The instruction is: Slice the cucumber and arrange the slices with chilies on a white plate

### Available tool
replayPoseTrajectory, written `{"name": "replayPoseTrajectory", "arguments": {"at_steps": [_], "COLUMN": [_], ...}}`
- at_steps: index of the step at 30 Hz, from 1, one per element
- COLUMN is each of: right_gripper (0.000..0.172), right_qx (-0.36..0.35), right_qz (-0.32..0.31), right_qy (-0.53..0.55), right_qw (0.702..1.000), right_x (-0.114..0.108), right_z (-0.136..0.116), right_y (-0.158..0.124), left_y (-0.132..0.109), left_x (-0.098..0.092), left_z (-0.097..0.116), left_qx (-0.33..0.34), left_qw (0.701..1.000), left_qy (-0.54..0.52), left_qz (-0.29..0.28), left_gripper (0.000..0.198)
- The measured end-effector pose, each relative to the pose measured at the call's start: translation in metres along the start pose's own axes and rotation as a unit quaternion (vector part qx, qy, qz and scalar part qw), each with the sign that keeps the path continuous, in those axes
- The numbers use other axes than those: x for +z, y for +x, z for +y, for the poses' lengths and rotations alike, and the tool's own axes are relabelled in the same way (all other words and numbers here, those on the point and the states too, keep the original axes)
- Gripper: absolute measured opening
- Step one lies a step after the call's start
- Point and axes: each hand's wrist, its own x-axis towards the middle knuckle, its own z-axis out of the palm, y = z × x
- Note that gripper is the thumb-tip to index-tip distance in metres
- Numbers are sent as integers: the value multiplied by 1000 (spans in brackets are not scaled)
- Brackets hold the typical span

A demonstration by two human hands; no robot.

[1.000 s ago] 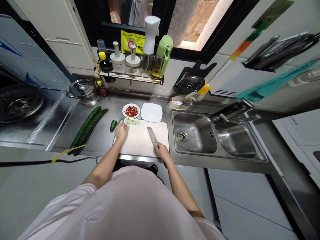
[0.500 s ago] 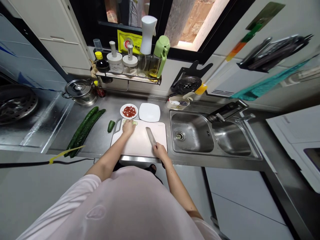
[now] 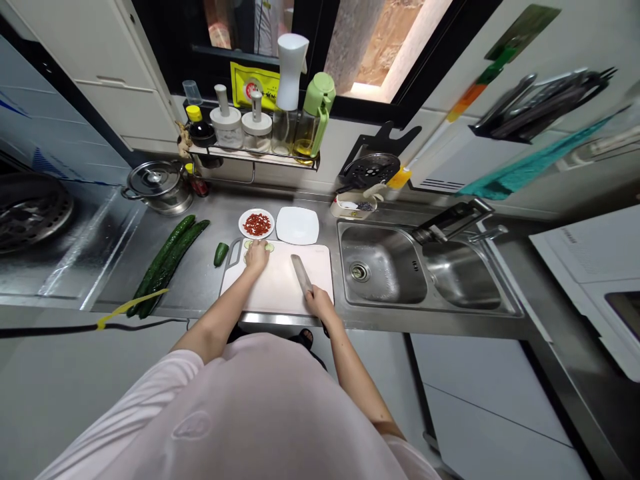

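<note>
My right hand is wrapped round the handle of a kitchen knife, whose broad blade lies slanted over the right half of the white cutting board. At the board's upper left, my left hand has its fingers bent down onto pale green cucumber slices; the hand partly hides them. A short cucumber piece lies on the counter just left of the board. Farther left, two long dark green cucumbers lie side by side.
Behind the board stand a plate of chopped red pieces and a white square plate. To the right is a double sink; a lidded pot stands at the back left. A rack holds bottles and jars above.
</note>
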Motion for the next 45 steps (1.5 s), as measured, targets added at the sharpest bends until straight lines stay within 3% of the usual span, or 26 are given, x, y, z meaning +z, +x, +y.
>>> {"name": "replayPoseTrajectory", "arguments": {"at_steps": [9, 15, 20, 27, 34, 39, 45], "right_gripper": [31, 30, 31, 31, 29, 30, 31], "right_qx": [-3, -18, -22, -18, -24, -28, -23], "right_qz": [-1, 8, 9, 2, 19, 20, 13], "right_qy": [8, -8, -21, -19, -21, -20, -42], "right_qw": [1000, 1000, 999, 1000, 999, 999, 999], "right_x": [0, 1, 2, 0, 3, 2, 2], "right_z": [2, 4, 4, 2, 3, 2, 0], "right_y": [0, 1, 2, 2, 3, 2, 0], "left_y": [2, -4, -16, -18, -5, -3, -17], "left_x": [-1, 8, 16, 7, 0, 5, 15], "left_z": [2, -3, -10, -15, -13, -17, -26], "left_qx": [8, -44, -29, 11, 153, 183, 57], "left_qw": [998, 991, 986, 987, 969, 971, 993], "left_qy": [-46, -126, -160, -127, -91, -99, -81], "left_qz": [37, 10, -26, -95, -170, -115, -64], "left_gripper": [15, 17, 18, 19, 19, 24, 18]}}
